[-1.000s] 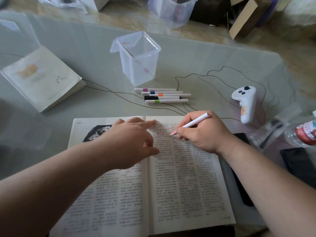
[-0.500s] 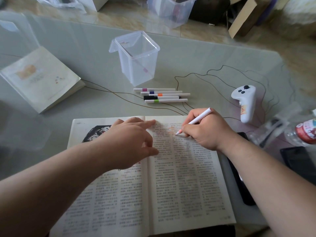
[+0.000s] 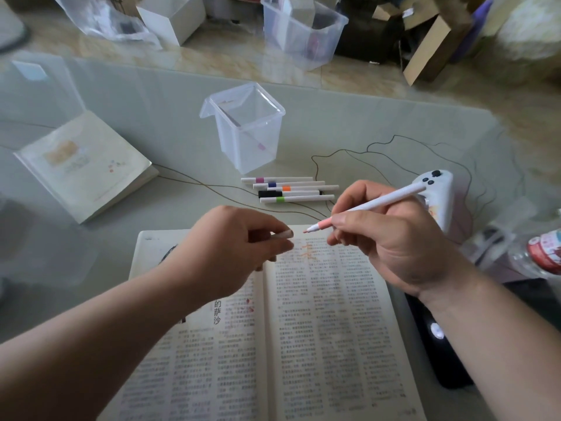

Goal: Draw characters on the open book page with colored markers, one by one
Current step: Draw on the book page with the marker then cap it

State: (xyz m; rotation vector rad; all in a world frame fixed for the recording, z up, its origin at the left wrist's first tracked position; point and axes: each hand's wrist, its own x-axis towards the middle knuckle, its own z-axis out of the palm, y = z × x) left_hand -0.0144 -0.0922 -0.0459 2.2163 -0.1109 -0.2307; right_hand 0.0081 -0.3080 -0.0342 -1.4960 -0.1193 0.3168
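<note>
Both forearms reach in from the near edge over the open book (image 3: 303,344), which lies flat on the glass worktop (image 3: 151,110) right in front of the person.

The right hand (image 3: 391,238) is lifted above the top of the right page, wrist bent, fingers closed around a white marker (image 3: 376,202). The marker slants, its pink tip pointing down and left and hanging just clear of the paper, its tail up over the white controller (image 3: 437,192).

The left hand (image 3: 230,253) hovers over the top of the left page near the spine, fingers curled, thumb and forefinger pinching a small white cap (image 3: 282,234). Cap and marker tip are close together but apart.

The page is dense with printed text, and a faint orange-pink character (image 3: 306,253) is drawn near the top of the right page, just below the marker tip.

Beyond the book, five more markers (image 3: 291,190) lie side by side with magenta, blue, orange, black and green bands. Behind them stands a clear plastic tub (image 3: 246,129). A closed book (image 3: 85,164) lies far left, and thin wires (image 3: 349,153) trail across the glass.
</note>
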